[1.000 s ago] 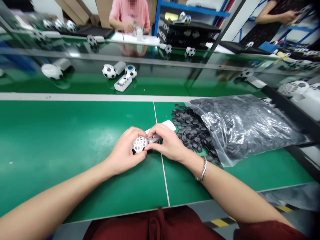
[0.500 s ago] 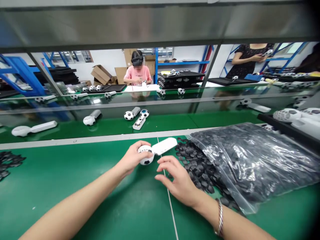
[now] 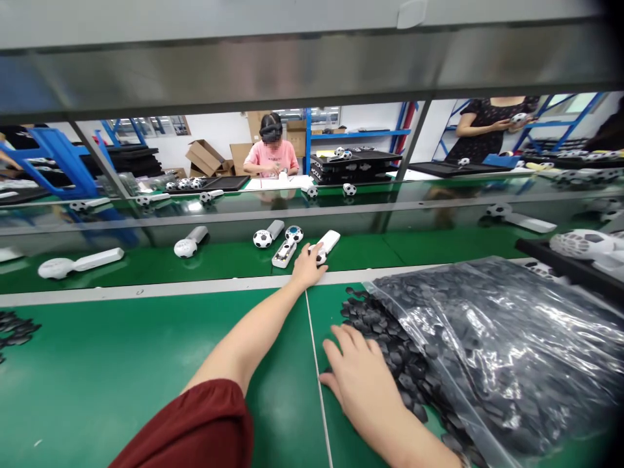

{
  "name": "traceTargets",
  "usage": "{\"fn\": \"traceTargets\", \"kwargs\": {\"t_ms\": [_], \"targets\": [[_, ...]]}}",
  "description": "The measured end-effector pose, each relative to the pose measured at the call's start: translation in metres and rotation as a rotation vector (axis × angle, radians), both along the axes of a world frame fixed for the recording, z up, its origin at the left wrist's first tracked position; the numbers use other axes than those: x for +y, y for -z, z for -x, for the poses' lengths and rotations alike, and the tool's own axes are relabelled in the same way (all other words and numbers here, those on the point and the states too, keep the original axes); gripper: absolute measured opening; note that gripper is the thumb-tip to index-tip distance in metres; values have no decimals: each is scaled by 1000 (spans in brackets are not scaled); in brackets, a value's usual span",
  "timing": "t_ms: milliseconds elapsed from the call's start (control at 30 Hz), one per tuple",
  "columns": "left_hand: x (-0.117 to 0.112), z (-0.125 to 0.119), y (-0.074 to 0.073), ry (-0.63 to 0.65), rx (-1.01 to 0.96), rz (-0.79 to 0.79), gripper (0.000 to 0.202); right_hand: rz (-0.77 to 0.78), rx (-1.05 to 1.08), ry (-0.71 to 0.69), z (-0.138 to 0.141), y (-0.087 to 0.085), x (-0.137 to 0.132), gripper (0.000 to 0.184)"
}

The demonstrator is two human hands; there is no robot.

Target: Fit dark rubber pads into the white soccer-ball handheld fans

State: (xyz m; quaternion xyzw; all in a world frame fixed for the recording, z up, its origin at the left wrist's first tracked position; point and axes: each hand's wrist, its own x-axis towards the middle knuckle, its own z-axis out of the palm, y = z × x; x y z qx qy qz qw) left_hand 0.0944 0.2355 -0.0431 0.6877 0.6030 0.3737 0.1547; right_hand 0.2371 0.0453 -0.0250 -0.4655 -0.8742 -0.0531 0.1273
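My left hand [image 3: 308, 266] reaches forward onto the conveyor, its fingers around the soccer-ball head of a white device with a flat handle [image 3: 330, 241]. The handle points away to the upper right. Just left of it lies an opened device [image 3: 283, 254] with its inside showing, and a closed one [image 3: 263, 238] beside that. My right hand [image 3: 363, 377] is palm down with fingers apart, over the edge of a pile of small black flat pieces [image 3: 373, 315]; nothing shows in its grasp, though its underside is hidden.
A clear plastic bag [image 3: 497, 338] full of black pieces covers the right of the green table [image 3: 160, 364]. More black pieces [image 3: 17, 328] lie far left. Further ball-headed devices [image 3: 80, 263] rest along the conveyor. A co-worker [image 3: 273, 156] sits opposite; a metal beam [image 3: 219, 71] crosses overhead.
My left hand has carried the ball-headed device forward from over the table to the conveyor. My right hand has moved back and right, to the black pieces. The view has shifted slightly.
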Motion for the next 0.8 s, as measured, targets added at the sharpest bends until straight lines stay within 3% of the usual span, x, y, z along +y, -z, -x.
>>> {"fn": "traceTargets", "kwargs": {"t_ms": [133,233,400,500,800], "targets": [[-11,10,15,-48,130,-36,65,107,-146,182,-4,-7,0,36],[-10,28,17,-167,213,-40,53,221,-211,168,-1,-9,-2,23],[2,65,16,-321,291,-2,35,238,-208,139,1,-9,-1,21],[6,77,17,-307,317,-8,33,253,-222,143,-1,-11,0,19],[1,83,20,-97,372,-76,36,342,-260,58,-2,-15,0,16]]}}
